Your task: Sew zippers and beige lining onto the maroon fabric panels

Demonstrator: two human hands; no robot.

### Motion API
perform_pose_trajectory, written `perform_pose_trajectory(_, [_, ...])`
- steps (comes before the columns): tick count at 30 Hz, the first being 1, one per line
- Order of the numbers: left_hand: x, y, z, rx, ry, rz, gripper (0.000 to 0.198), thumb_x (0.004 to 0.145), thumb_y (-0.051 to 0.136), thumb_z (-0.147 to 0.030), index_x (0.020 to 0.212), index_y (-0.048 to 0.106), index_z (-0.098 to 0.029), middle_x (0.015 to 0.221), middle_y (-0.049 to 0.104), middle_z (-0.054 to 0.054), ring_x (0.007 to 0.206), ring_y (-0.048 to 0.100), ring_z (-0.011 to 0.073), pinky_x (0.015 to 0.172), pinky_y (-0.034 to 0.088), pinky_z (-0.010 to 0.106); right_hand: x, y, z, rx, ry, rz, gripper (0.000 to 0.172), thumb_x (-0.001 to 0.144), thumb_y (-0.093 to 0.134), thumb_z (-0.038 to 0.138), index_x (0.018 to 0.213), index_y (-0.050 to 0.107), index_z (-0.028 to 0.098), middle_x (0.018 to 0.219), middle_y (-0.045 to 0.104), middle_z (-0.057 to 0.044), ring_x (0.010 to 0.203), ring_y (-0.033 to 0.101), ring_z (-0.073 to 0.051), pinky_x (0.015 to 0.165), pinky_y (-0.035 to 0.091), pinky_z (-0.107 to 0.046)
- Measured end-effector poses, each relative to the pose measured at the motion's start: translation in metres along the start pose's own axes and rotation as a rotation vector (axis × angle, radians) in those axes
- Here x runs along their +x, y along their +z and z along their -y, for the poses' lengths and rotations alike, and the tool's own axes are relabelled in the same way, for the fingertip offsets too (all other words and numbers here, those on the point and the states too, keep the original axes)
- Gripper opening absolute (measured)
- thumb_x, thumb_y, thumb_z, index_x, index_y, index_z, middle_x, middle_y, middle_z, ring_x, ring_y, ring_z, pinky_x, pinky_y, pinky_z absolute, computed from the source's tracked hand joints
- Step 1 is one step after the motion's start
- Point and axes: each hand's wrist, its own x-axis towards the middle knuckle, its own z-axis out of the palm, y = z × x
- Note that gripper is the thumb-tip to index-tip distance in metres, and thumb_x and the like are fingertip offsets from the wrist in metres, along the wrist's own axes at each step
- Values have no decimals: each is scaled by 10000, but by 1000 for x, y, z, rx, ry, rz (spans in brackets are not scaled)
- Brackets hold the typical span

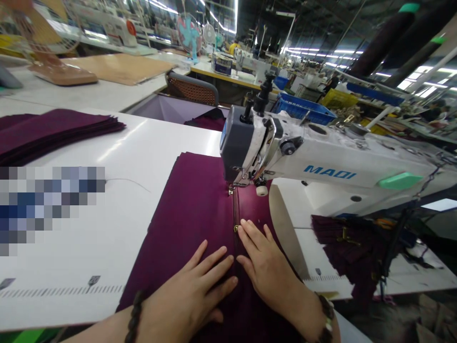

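A maroon fabric panel (193, 205) lies flat under the presser foot (231, 190) of a white sewing machine (321, 157). Down the panel runs a zipper (234, 209) with a brass-coloured slider (236, 228). My left hand (189, 290) rests on the panel left of the zipper, palm down, fingers spread. On the other side my right hand (267, 267) lies flat on the cloth, its fingertips beside the slider. Neither hand grips anything. The needle's tip is too small to make out.
A stack of maroon panels (57, 131) sits at the left of the white table (107, 214). More maroon pieces (353, 247) with brass-coloured zipper parts lie at the right. Behind the machine stands a blue crate (303, 109). A fan (46, 52) is at the upper left.
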Motion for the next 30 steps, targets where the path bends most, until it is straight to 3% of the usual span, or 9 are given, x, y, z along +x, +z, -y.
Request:
perform_pose_trajectory(7, [-3, 8, 4, 17, 0, -36, 460, 832, 537, -454, 1231, 485, -232, 1259, 519, 68, 1197, 424, 270, 1073, 150, 477, 2, 2, -1, -37, 3, -7, 467, 865, 381, 179, 1324, 365, 97, 1382, 341, -90, 1284, 286, -226, 1037, 303, -484])
perform_pose_trajectory(20, [11, 0, 26, 10, -37, 6, 431, 836, 556, -399, 1226, 483, -231, 1262, 519, 71, 1193, 430, 289, 1026, 236, 511, 27, 5, -13, -51, 46, -21, 458, 875, 383, 205, 1323, 373, 109, 1372, 358, -83, 1274, 298, -210, 1045, 289, -473])
perform_pose_trajectory(26, [18, 4, 42, -16, -46, -28, 416, 834, 563, -385, 1211, 501, -219, 1254, 524, 84, 1205, 413, 287, 1048, 169, 517, 44, 2, -22, -25, 59, -27, 439, 887, 370, 218, 1309, 392, 101, 1361, 373, -101, 1264, 316, -213, 1047, 277, -473])
perform_pose_trajectory(30, [22, 4, 54, -60, -60, -64, 356, 884, 471, -404, 1187, 524, -226, 1249, 530, 72, 1212, 409, 262, 1069, 108, 493, 56, 2, -29, -8, 57, -12, 440, 893, 361, 224, 1316, 385, 107, 1356, 382, -101, 1249, 336, -219, 1041, 276, -475])
